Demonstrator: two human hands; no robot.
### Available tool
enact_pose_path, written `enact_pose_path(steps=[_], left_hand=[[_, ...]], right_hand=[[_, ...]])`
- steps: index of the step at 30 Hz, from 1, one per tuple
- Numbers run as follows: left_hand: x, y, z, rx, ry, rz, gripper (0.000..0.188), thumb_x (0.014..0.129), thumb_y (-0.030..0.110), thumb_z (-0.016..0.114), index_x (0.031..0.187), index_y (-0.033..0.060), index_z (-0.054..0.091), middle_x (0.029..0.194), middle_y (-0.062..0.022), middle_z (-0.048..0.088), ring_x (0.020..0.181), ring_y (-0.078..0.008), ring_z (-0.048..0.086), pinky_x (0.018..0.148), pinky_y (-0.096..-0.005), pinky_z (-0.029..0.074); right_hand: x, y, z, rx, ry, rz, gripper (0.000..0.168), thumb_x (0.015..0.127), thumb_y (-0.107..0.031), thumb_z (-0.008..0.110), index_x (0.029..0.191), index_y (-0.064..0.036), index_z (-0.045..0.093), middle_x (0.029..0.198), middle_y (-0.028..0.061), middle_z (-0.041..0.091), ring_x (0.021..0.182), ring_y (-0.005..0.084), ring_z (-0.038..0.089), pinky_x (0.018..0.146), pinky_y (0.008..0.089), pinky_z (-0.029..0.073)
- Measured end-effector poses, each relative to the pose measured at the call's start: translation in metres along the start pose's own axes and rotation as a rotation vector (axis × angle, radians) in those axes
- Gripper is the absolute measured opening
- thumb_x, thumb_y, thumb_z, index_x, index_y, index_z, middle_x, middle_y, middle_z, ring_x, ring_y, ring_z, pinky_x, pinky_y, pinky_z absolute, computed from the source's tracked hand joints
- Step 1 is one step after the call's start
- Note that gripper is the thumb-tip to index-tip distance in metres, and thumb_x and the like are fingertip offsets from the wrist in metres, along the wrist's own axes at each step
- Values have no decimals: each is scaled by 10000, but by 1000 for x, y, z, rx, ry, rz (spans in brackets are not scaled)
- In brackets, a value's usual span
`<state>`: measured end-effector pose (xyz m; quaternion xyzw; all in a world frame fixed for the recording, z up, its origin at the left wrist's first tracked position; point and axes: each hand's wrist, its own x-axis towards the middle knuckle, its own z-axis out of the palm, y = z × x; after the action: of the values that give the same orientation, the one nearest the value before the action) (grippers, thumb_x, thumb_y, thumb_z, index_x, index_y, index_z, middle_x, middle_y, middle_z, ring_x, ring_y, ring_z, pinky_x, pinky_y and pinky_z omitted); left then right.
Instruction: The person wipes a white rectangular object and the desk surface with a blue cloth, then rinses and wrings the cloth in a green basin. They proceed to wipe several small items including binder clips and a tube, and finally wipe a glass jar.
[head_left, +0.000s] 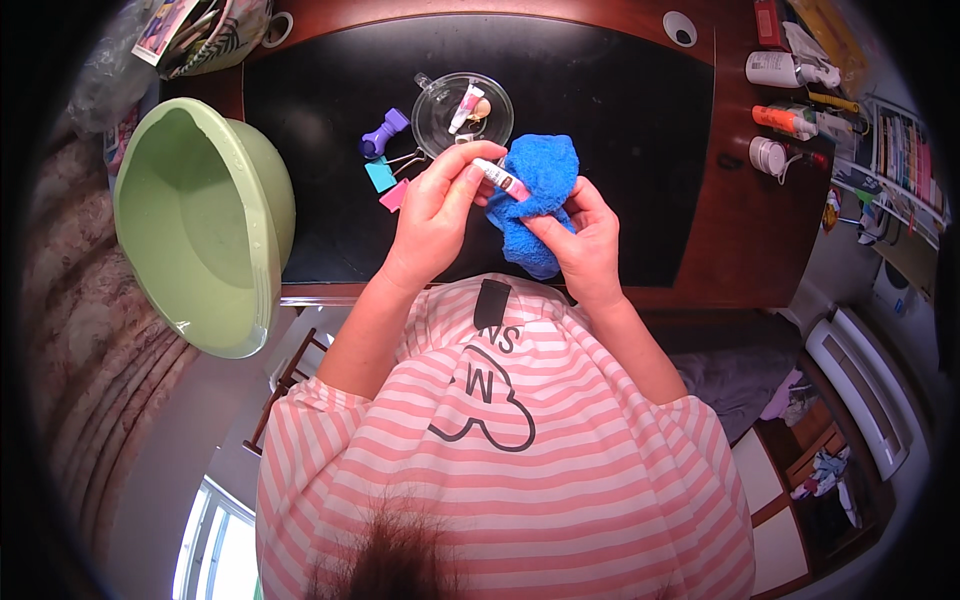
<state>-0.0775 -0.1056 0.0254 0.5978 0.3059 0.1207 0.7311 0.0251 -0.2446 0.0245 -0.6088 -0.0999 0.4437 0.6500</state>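
Note:
My left hand (439, 214) pinches one end of a small white and pink tube (501, 180) that bears writing. The tube's pink end rests against a blue terry cloth (541, 172). Bunched up, that cloth is held in my right hand (589, 244), with the thumb pressed on its near side. Just beyond my hands stands a clear glass cup (422, 139) with a handle. Inside it lie another small pink and white tube (466, 109) and a round beige item (481, 109). My left fingers hide part of the cup's near rim.
Left of the cup lie a purple plastic object (384, 135), a teal binder clip (381, 174) and a pink clip (393, 196). A green plastic basin (255, 217) stands tilted at the desk's left edge. Several bottles, including a white spray bottle (776, 69), line the right side.

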Motion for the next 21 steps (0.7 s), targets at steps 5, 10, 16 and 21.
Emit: enact_pose_path(steps=[5,10,16,21], left_hand=[[-2,2,7,-246,52,-61,214,943,75,488,1121,11,589,930,-28,614,817,-73,563,760,-222,458],[-12,-4,18,-403,32,-188,212,900,94,587,1092,6,596,937,-45,636,840,-82,577,742,-222,442],[-16,13,20,-456,100,-79,186,937,108,528,1101,25,558,933,-59,640,744,-67,557,648,-193,431],[-30,24,17,-86,-5,-43,407,925,31,485,1330,39,442,994,-69,618,794,-96,568,719,-176,428]], right_hand=[[-2,1,2,25,8,-32,269,792,-29,687,1041,-22,584,977,45,631,908,105,602,826,266,491],[-3,-2,2,8,-24,-43,265,806,-39,684,1051,-22,583,980,40,631,906,99,600,825,263,488],[-2,-9,0,150,10,-21,246,873,-97,637,1098,-14,581,997,37,624,905,93,592,827,253,483],[-8,-15,-2,83,-142,-39,351,859,-127,666,1175,-15,562,1092,37,604,956,100,566,868,265,453]])
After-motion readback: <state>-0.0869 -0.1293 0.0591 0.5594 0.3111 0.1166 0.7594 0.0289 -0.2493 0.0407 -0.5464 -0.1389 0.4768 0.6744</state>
